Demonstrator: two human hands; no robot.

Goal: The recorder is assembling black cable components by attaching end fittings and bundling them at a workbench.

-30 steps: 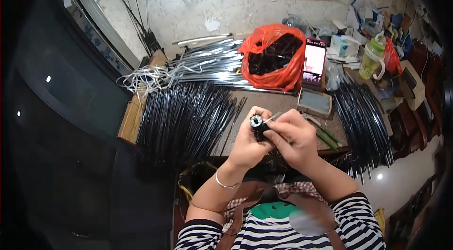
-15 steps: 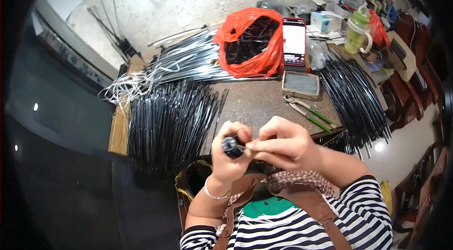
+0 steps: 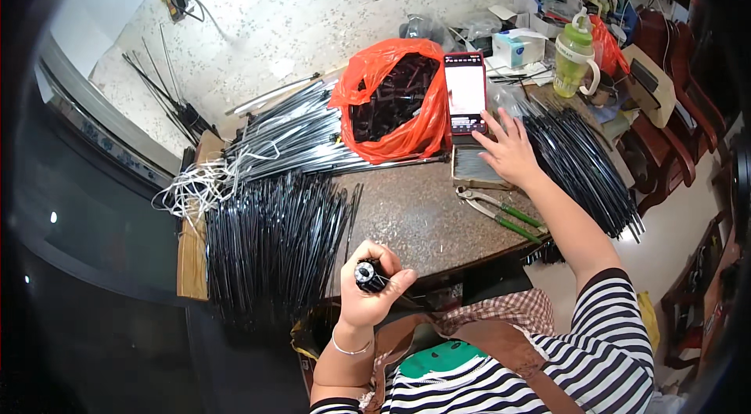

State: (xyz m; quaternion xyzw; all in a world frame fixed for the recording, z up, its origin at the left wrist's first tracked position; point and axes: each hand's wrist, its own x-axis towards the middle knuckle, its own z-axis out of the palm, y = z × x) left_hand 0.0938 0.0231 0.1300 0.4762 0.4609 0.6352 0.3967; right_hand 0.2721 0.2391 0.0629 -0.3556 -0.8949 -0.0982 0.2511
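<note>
In my left hand (image 3: pixel 369 301), fingers wrapped round it, is a black ribbed bundle (image 3: pixel 378 286) seen end-on, with a pale round centre and a thin wire at its side. It is held upright just off the table's front edge; its lower part is hidden. My right hand (image 3: pixel 512 150) is stretched forward with the fingers spread and nothing in them. Its fingertips reach the lower right corner of a lit phone (image 3: pixel 467 89) in a red case, standing upright; whether they touch the screen I cannot tell. Under that hand sits a small box of thin grey wires (image 3: pixel 472 167).
Green-handled pliers (image 3: pixel 508 218) lie right of centre on the brown table (image 3: pixel 407 218). Black rods (image 3: pixel 270 250) pile at left, more black rods (image 3: pixel 583 164) at right. Silver rods (image 3: pixel 293 132) lie behind, beside a red plastic bag (image 3: pixel 391 152) of dark pieces. A green bottle (image 3: pixel 573 62) stands far right.
My right hand has left the black bundle and moved forward to the phone, its fingers opening out. My left hand keeps the bundle, slightly lower in view. The view has tilted up.
</note>
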